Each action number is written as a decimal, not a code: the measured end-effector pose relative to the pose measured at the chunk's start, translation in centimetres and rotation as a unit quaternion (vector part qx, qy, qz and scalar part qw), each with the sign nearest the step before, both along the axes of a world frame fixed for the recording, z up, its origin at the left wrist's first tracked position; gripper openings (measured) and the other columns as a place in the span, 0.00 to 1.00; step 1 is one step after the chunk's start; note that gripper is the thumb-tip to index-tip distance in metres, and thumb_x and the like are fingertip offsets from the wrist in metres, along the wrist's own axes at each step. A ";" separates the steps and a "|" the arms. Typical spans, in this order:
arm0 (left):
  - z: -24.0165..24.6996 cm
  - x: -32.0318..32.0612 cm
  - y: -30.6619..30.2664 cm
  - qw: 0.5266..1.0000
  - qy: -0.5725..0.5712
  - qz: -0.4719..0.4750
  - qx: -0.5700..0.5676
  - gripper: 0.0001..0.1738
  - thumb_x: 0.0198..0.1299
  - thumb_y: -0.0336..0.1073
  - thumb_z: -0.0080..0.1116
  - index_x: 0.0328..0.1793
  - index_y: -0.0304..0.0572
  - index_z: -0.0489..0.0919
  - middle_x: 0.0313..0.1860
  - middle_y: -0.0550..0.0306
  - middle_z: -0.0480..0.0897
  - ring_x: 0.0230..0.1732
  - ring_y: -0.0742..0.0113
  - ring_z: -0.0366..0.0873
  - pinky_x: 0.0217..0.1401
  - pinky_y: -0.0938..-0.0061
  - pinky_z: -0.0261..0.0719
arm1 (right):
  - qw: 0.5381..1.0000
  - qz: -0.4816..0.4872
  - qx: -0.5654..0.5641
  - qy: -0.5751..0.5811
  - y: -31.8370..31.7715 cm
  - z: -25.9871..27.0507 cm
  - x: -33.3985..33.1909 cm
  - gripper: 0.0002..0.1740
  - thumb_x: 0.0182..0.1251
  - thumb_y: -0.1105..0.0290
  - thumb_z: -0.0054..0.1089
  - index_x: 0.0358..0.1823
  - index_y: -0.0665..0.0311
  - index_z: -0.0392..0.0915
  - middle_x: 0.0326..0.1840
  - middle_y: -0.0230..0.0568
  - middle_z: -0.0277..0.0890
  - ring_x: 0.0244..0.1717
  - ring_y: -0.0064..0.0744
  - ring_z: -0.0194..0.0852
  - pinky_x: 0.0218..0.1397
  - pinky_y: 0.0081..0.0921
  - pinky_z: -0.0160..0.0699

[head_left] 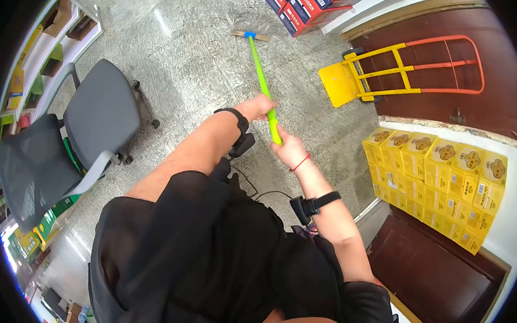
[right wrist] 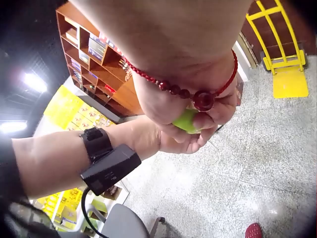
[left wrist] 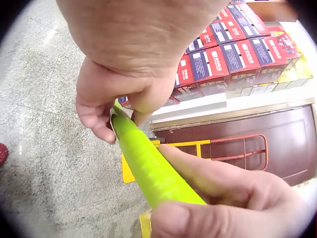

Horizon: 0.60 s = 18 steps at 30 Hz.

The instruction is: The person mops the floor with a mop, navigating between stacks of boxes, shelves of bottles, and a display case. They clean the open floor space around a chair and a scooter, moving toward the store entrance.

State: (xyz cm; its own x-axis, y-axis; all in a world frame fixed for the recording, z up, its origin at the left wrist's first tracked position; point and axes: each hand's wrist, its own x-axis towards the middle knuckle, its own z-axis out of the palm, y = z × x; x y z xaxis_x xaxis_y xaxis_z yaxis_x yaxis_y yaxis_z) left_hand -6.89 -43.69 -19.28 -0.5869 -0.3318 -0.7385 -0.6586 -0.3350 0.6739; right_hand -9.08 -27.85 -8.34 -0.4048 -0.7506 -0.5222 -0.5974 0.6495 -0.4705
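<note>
A mop with a bright green handle (head_left: 260,68) reaches away over the floor. Its grey stringy head (head_left: 251,22), with a blue clamp, lies at the far end. My left hand (head_left: 258,107) grips the handle lower down, toward the mop head. Close to the top end, my right hand (head_left: 289,149), which wears a red cord bracelet, holds the same handle. In the left wrist view, the right hand's thumb and fingers (left wrist: 223,198) wrap the green handle (left wrist: 151,166), while the left hand (left wrist: 124,91) curls around it farther down.
An office chair (head_left: 102,103) stands at left beside shelves. A yellow and red hand truck (head_left: 412,69) is by a brown door at right. Red and blue boxes (head_left: 310,11) are stacked near the mop head. Yellow boxes (head_left: 439,177) form a stack at right.
</note>
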 end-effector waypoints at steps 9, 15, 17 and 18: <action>0.1 9.6 18.5 0.993 -0.025 -0.095 0.062 0.19 0.53 0.45 0.55 0.32 0.30 0.74 0.20 0.49 0.78 0.10 0.64 0.71 0.10 0.71 0.66 | 0.998 0.059 -0.003 -0.029 21.0 6.1 9.2 0.36 0.49 0.62 0.58 0.61 0.66 0.61 0.29 0.60 0.74 0.33 0.55 0.75 0.39 0.41 0.74; 4.2 14.4 29.1 0.976 -0.014 -0.176 0.129 0.19 0.55 0.47 0.55 0.35 0.35 0.77 0.26 0.52 0.80 0.18 0.70 0.76 0.15 0.78 0.65 | 0.996 0.064 -0.031 -0.060 32.5 11.5 11.1 0.33 0.48 0.66 0.58 0.59 0.65 0.64 0.33 0.59 0.75 0.36 0.54 0.75 0.42 0.39 0.74; 5.0 14.7 29.5 0.971 -0.009 -0.192 0.145 0.18 0.55 0.48 0.56 0.35 0.38 0.78 0.26 0.55 0.80 0.20 0.72 0.76 0.19 0.78 0.67 | 0.996 0.020 0.006 -0.086 33.7 13.3 11.3 0.31 0.51 0.65 0.58 0.58 0.66 0.65 0.40 0.60 0.74 0.43 0.48 0.76 0.46 0.31 0.73; 5.2 14.8 29.3 0.966 -0.012 -0.199 0.162 0.18 0.55 0.49 0.56 0.36 0.39 0.78 0.27 0.56 0.80 0.21 0.72 0.76 0.20 0.79 0.67 | 0.997 0.022 -0.030 -0.072 34.1 12.6 11.5 0.30 0.51 0.66 0.58 0.57 0.67 0.66 0.40 0.60 0.74 0.43 0.45 0.77 0.46 0.29 0.73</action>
State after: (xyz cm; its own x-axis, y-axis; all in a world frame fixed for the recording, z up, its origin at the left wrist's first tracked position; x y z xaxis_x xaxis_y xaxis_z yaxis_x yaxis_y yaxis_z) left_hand 7.92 -14.38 -14.06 -0.6025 0.1676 -0.7803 -0.7924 -0.2421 0.5598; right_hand 2.42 6.28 4.29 -0.2951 -0.7974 -0.5264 -0.5485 0.5925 -0.5900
